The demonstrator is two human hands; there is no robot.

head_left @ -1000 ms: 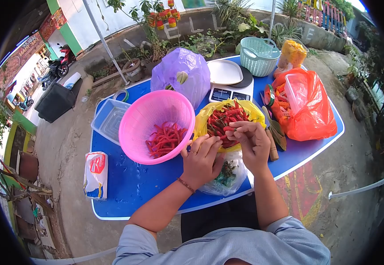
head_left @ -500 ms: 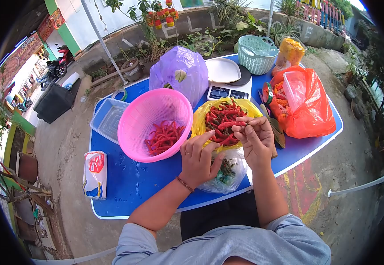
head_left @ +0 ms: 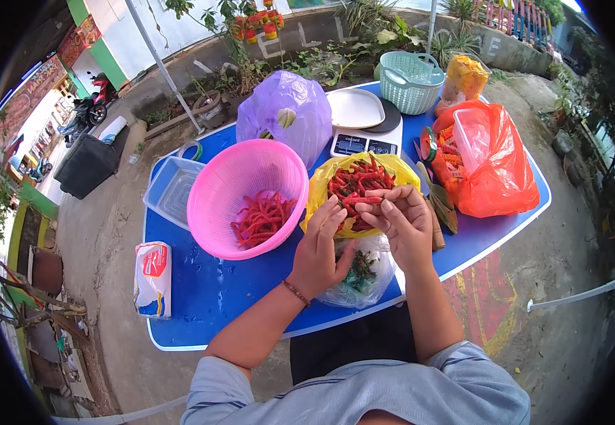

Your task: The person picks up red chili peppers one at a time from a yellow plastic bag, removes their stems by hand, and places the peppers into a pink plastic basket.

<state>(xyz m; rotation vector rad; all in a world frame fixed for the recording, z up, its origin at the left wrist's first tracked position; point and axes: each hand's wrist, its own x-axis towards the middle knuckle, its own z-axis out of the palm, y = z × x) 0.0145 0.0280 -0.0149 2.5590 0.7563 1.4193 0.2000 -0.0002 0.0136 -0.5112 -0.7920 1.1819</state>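
My right hand (head_left: 406, 225) pinches a red chili (head_left: 361, 201) over the yellow bag (head_left: 320, 185), which is full of red chilies (head_left: 361, 177). Close to the chili's other end is my left hand (head_left: 321, 251), its fingers apart and the thumb pointing down; whether its fingertips touch the chili is hard to tell. To the left, a pink basket (head_left: 212, 195) tilts towards me with red chilies (head_left: 263, 218) inside. Under my hands lies a clear plastic bag (head_left: 355, 290) with green stems (head_left: 361, 270).
On the blue table (head_left: 208, 297) are a kitchen scale (head_left: 366, 142), a purple bag (head_left: 286, 110), a clear container (head_left: 173, 185), a white and red packet (head_left: 153, 280), a green basket (head_left: 410, 88) and an orange-red bag (head_left: 498, 184). A metal pole (head_left: 162, 64) stands behind.
My left hand has risen towards the chili. My right hand has shifted slightly left and still holds the chili, which has moved left with it.
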